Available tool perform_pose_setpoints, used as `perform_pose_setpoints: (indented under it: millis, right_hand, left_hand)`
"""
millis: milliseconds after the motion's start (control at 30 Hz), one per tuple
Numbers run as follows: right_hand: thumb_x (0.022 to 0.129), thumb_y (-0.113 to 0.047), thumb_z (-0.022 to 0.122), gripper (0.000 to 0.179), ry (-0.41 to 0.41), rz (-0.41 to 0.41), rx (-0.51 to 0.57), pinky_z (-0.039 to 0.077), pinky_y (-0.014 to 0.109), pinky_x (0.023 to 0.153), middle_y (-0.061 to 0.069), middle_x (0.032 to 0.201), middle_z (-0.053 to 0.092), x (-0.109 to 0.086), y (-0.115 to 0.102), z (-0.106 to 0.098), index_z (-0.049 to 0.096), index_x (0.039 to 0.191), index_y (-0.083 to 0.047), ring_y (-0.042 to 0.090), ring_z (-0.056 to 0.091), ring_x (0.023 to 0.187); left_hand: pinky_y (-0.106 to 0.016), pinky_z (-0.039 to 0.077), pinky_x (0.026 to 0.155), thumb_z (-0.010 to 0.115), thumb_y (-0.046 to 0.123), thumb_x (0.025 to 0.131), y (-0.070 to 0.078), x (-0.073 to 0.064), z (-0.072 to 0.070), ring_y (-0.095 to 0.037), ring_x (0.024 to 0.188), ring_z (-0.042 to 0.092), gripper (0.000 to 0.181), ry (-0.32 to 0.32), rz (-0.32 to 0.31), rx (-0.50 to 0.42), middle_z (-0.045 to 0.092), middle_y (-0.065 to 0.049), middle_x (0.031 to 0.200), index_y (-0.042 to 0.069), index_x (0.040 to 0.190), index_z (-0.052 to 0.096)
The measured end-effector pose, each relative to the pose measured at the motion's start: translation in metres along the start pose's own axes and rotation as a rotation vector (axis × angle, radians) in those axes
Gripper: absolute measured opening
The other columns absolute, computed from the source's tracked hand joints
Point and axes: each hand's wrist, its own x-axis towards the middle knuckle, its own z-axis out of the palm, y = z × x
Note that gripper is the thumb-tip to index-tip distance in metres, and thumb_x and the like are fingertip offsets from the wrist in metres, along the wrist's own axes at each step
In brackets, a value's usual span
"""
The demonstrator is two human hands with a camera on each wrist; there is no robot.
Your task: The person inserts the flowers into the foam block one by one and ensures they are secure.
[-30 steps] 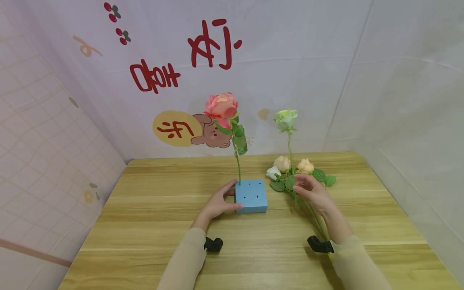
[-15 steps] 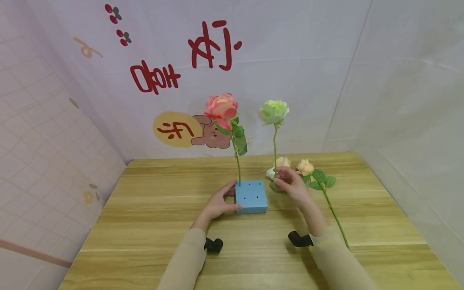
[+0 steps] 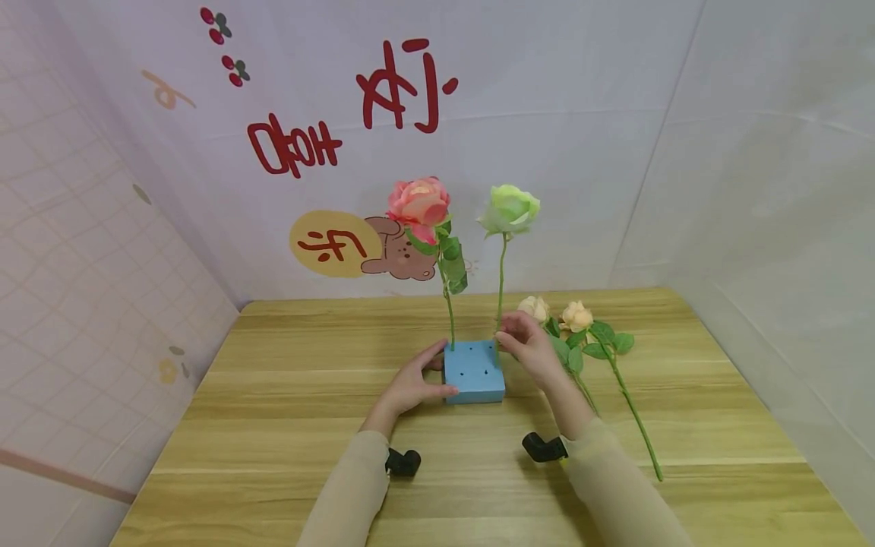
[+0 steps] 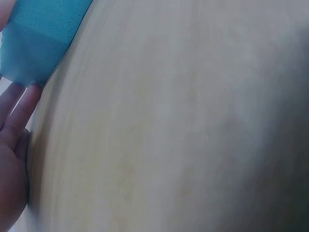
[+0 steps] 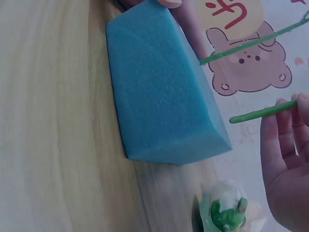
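My left hand (image 3: 410, 384) holds the light blue foam block (image 3: 473, 361) by its left side, thumb at the front corner and fingers at the back. Upright in the block's back left corner stands a pink rose (image 3: 418, 201). My right hand (image 3: 535, 353) pinches the stem of a pale green rose (image 3: 509, 210) above the block's right part. In the right wrist view the stem's cut end (image 5: 241, 118) is apart from the block's top face. The left wrist view shows fingers (image 4: 24, 108) against the block's lower edge. Small dark holes dot its top.
Right of the block, two cream roses (image 3: 576, 316) with green leaves lie on the wooden table (image 3: 328, 471), stems toward the front right. A white flower (image 5: 227, 193) shows in the right wrist view. A printed cloth wall (image 3: 567, 137) rises behind the table.
My right hand has brought the pale green rose left from among the lying flowers to above the block. The left hand, block and pink rose have stayed put.
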Motion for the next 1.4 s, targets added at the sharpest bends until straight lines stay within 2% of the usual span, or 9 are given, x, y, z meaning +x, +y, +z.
perform_pose_setpoints:
  millis: [167,300,433,567,767,967,1100,1233,1400]
  right_hand:
    - [0.095,0.007,0.06,0.032,-0.004,-0.04,-0.044,0.056,0.028,0.076,0.018,0.101,0.058,0.006,-0.001,0.008,0.05,0.125,0.013,0.02,0.063,0.088]
    - [0.096,0.007,0.059,0.031,0.0,-0.052,-0.082,0.054,0.026,0.075,0.023,0.101,0.058,0.012,-0.003,0.014,0.051,0.126,0.013,0.033,0.063,0.091]
    - [0.095,0.012,0.057,0.028,0.003,-0.086,-0.102,0.056,0.033,0.077,0.025,0.098,0.057,0.012,-0.018,0.022,0.05,0.121,0.015,0.043,0.062,0.093]
    - [0.094,0.014,0.056,0.027,0.003,-0.104,-0.114,0.057,0.042,0.08,0.026,0.098,0.056,0.009,-0.033,0.028,0.049,0.12,0.017,0.044,0.061,0.094]
    - [0.094,0.014,0.056,0.027,-0.013,-0.144,-0.116,0.056,0.049,0.08,0.033,0.099,0.056,0.011,-0.034,0.034,0.05,0.12,0.016,0.053,0.061,0.094]
    - [0.096,0.012,0.055,0.025,-0.032,-0.128,-0.108,0.053,0.055,0.083,0.034,0.102,0.057,0.014,-0.033,0.038,0.052,0.121,0.011,0.053,0.06,0.097]
    - [0.096,0.012,0.054,0.024,-0.029,-0.125,-0.133,0.052,0.057,0.084,0.034,0.101,0.056,0.014,-0.034,0.042,0.052,0.12,0.011,0.053,0.06,0.098]
    - [0.095,0.014,0.054,0.024,-0.026,-0.142,-0.164,0.052,0.057,0.083,0.033,0.1,0.056,0.015,-0.035,0.045,0.053,0.119,0.012,0.054,0.06,0.097]
    - [0.094,0.015,0.055,0.023,-0.022,-0.159,-0.189,0.053,0.057,0.082,0.032,0.099,0.056,0.015,-0.032,0.047,0.055,0.117,0.01,0.053,0.062,0.096]
  left_hand:
    - [-0.053,0.033,0.108,0.086,0.024,0.079,0.0,0.001,0.0,-0.026,0.125,0.051,0.093,-0.001,-0.008,0.006,0.048,-0.007,0.146,0.018,0.156,0.034]
    - [-0.049,0.033,0.108,0.086,0.029,0.079,0.001,0.001,-0.001,-0.022,0.125,0.051,0.095,-0.008,-0.02,0.022,0.049,-0.005,0.146,0.018,0.157,0.032]
    - [-0.049,0.034,0.108,0.086,0.032,0.079,0.001,0.001,-0.001,-0.022,0.124,0.052,0.097,-0.01,-0.016,0.03,0.049,-0.005,0.146,0.016,0.157,0.031]
    - [-0.049,0.035,0.107,0.085,0.033,0.079,0.0,0.002,-0.001,-0.022,0.124,0.052,0.097,-0.008,-0.006,0.041,0.049,-0.006,0.145,0.014,0.157,0.031]
    - [-0.049,0.034,0.108,0.086,0.028,0.078,0.001,0.002,-0.001,-0.022,0.123,0.053,0.096,-0.005,-0.012,0.02,0.05,-0.005,0.144,0.016,0.157,0.032]
    - [-0.055,0.032,0.108,0.085,0.018,0.079,0.002,0.002,0.0,-0.03,0.124,0.053,0.094,-0.005,-0.006,-0.013,0.051,-0.012,0.144,0.012,0.156,0.032]
    - [-0.058,0.03,0.108,0.083,0.013,0.08,0.017,-0.003,-0.002,-0.037,0.126,0.05,0.093,-0.023,-0.004,-0.039,0.049,-0.019,0.144,0.007,0.156,0.03]
    - [-0.057,0.031,0.108,0.082,0.011,0.082,0.037,-0.01,-0.007,-0.039,0.126,0.05,0.09,-0.039,-0.007,-0.045,0.047,-0.021,0.145,0.005,0.155,0.03]
    - [-0.058,0.032,0.107,0.082,0.012,0.081,0.041,-0.013,-0.007,-0.039,0.126,0.05,0.089,-0.028,-0.004,-0.045,0.046,-0.02,0.147,0.006,0.155,0.032]
